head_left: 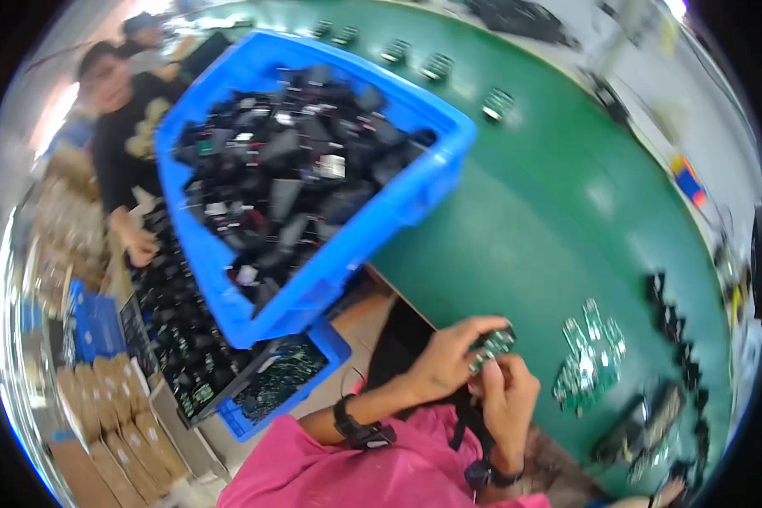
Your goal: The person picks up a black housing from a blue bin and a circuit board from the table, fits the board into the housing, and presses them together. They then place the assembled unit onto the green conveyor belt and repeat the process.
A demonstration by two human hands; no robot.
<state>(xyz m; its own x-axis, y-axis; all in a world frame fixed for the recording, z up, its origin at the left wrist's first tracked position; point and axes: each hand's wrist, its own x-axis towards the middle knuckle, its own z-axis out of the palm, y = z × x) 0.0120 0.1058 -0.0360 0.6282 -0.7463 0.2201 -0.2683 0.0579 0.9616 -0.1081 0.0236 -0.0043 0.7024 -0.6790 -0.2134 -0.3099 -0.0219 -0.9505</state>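
Observation:
A small green circuit board (494, 342) with a dark part at its upper end is held up near the table's front edge. My left hand (450, 356) grips it from the left, its fingers curled around the upper end. From below, my right hand (510, 396) pinches the lower end between thumb and fingers. Those fingers partly cover the board, so its full shape is hidden. To the right of my hands, a loose pile of green circuit boards (590, 360) lies on the green table (516, 229).
A large blue bin (368, 233) heaped with black plastic parts stands left. Below it sits a smaller blue crate (337, 356) of boards. Black pieces (686, 351) line the table's right side, near a dark bundle (643, 423). Another person (123, 127) works at far left.

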